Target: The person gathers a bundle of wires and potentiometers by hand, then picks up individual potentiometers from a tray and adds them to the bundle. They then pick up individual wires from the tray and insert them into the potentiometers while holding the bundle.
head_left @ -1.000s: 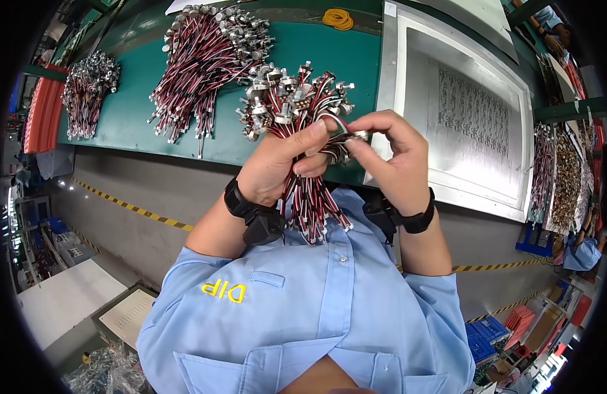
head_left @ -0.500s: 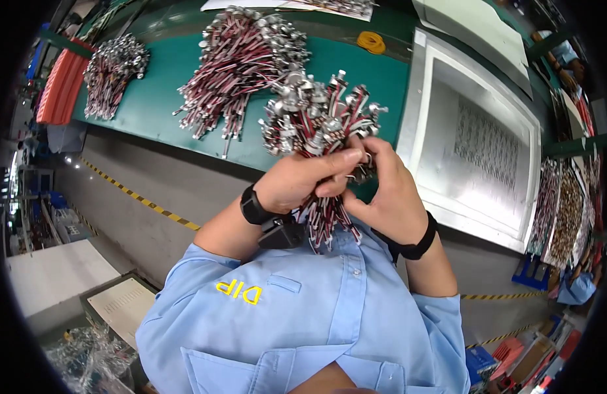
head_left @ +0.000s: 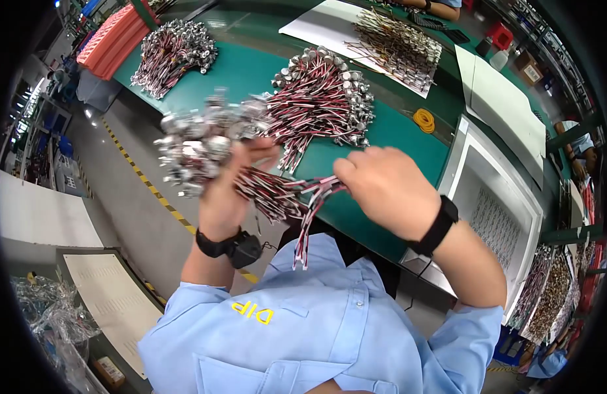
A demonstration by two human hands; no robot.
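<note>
**Both hands hold one bundle of wired metal parts above the bench edge**

The left hand (head_left: 228, 190) is clenched around a thick bundle of red, black and white wire leads (head_left: 277, 194), with the fingers curled over the top of it. The bundle's silver metal heads (head_left: 198, 141) fan out up and to the left of that hand, blurred in the head view. The right hand (head_left: 385, 190) is closed on the other end of the same bundle, pinching the leads at its fingertips; a few loose wire tails hang down from there toward the light blue shirt (head_left: 316, 335). Each wrist wears a black band.

The bundle is held in the air over the near edge of the green bench mat (head_left: 382, 141), not resting on it. On the mat just behind the hands lies a second bundle of the same parts (head_left: 323, 98), a third lies farther left (head_left: 172, 52), and a looser heap sits on a white sheet (head_left: 395, 39) at the far side. A small yellow coil (head_left: 423, 120) lies on the mat near the right hand. A white tray (head_left: 494, 210) stands to the right.
</note>
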